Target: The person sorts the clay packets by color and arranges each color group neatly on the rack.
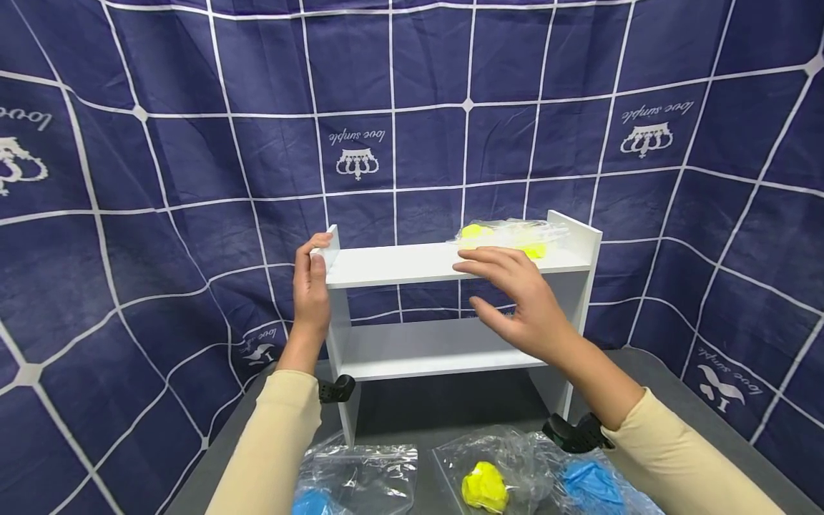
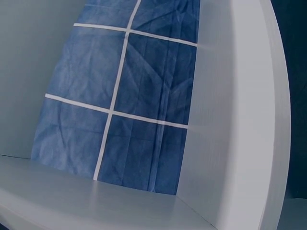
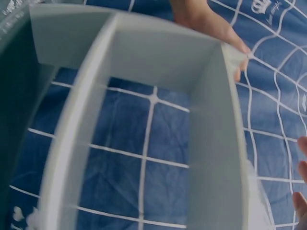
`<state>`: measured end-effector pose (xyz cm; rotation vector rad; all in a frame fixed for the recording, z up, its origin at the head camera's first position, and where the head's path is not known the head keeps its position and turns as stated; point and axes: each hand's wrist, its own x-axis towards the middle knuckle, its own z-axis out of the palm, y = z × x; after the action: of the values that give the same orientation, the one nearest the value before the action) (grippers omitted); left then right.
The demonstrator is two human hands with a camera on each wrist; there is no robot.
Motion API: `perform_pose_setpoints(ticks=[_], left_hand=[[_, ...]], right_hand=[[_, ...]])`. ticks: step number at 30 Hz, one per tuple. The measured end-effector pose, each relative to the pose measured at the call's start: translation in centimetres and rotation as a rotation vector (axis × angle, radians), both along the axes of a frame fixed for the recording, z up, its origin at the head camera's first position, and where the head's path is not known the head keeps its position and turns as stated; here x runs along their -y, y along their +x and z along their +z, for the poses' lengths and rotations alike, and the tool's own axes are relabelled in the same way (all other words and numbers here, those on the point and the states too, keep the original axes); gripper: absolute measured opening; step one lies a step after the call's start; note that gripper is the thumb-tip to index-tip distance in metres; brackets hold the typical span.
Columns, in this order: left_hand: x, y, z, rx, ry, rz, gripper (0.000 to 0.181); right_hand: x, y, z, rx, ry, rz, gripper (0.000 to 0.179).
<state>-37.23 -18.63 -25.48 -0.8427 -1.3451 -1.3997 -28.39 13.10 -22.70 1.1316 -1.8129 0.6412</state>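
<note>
Lying before shelf [image 1: 431, 347]: bags [image 1: 515, 458], perhaps three

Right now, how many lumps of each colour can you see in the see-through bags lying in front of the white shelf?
Yellow: 1, the yellow lump in the middle.
Blue: 2, the left blue lump, cut off by the picture's edge, and the right blue lump.
Total: 3 in front of the white two-tier shelf.
</note>
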Motion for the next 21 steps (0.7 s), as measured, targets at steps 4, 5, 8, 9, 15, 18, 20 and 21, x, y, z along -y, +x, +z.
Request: perform_pose_setpoints(ticks=[4, 5, 8, 9, 15, 18, 20, 21], left_hand=[[-0.1, -0.1, 0.0, -0.003, 0.003, -0.012, 0.028], [-0.1, -0.1, 0.0, -0.003, 0.004, -0.015, 0.029], [0.0, 0.0, 0.0, -0.003, -0.001, -0.014, 0.028], [0.0, 0.0, 0.0, -0.003, -0.002, -0.012, 0.028], [-0.1, 0.3, 0.2, -0.001, -0.008, -0.005, 0.027], [-0.1, 0.3, 0.2, 0.002, -0.007, -0.007, 0.025], [-0.1, 0.3, 0.2, 0.007, -0.004, -0.006, 0.025], [-0.1, 0.3, 0.2, 0.009, -0.002, -0.007, 0.025]], right_hand=[[0.0, 0.7, -2.2, 0.029, 0.048, 0.039, 0.051], [0.0, 0.9, -2.8, 0.035, 0.057, 0.052, 0.052], [-0.1, 1.3, -4.4, 0.063, 0.078, 0.082, 0.056], [-0.1, 1.5, -4.9, 0.078, 0.084, 0.091, 0.057], [-0.9, 2.1, -8.1, 0.263, 0.171, 0.106, 0.064], [-1.5, 2.3, -9.9, 0.375, 0.245, 0.085, 0.067], [-1.9, 2.2, -11.1, 0.423, 0.285, 0.078, 0.070], [-2.1, 2.2, -11.6, 0.462, 0.301, 0.066, 0.072]])
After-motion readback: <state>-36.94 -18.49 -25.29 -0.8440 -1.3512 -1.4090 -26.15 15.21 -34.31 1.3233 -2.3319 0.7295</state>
